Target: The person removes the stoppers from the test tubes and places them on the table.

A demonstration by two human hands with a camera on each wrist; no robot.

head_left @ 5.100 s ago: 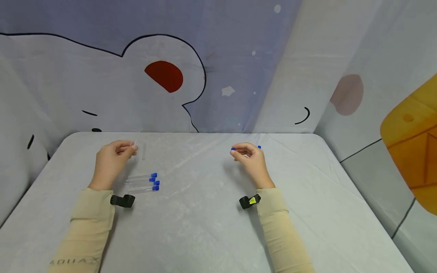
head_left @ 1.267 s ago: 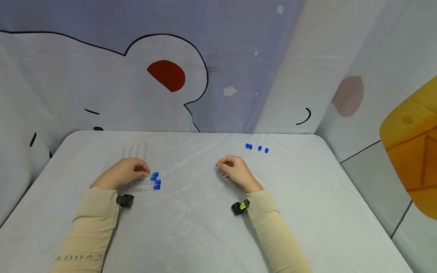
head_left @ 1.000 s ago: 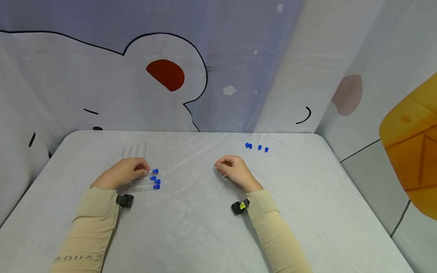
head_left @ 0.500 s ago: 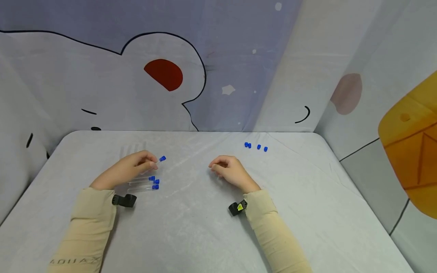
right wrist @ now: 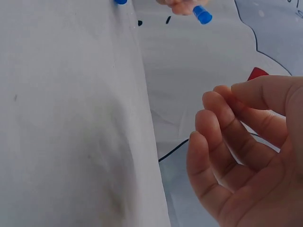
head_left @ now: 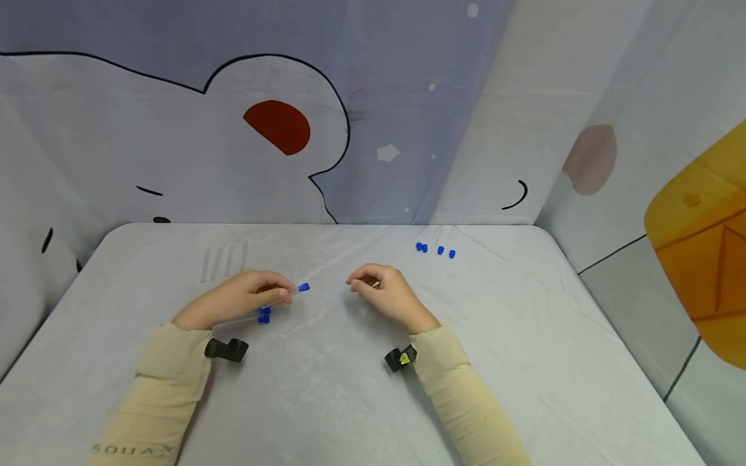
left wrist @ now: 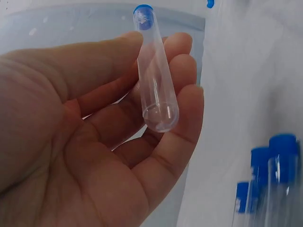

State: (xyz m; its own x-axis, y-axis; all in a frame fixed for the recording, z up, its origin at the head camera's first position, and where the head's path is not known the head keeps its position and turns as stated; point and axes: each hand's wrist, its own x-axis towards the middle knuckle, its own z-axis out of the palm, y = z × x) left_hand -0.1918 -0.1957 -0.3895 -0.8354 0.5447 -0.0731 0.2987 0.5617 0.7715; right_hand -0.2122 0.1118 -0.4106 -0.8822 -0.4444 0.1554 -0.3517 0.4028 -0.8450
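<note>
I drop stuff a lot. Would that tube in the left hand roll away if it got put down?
Probably. The tube is round and smooth, so it could roll, though its blue cap might slow it. It looks clear, thin and empty, so likely light. The left hand only pinches it, so it may slip.

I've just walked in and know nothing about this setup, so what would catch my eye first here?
Probably the left hand near the table's middle, pinching a clear blue-capped tube with its cap pointing at the empty right hand. Two more capped tubes lie just under that left hand, and four loose blue caps sit in a row toward the far right edge.
</note>
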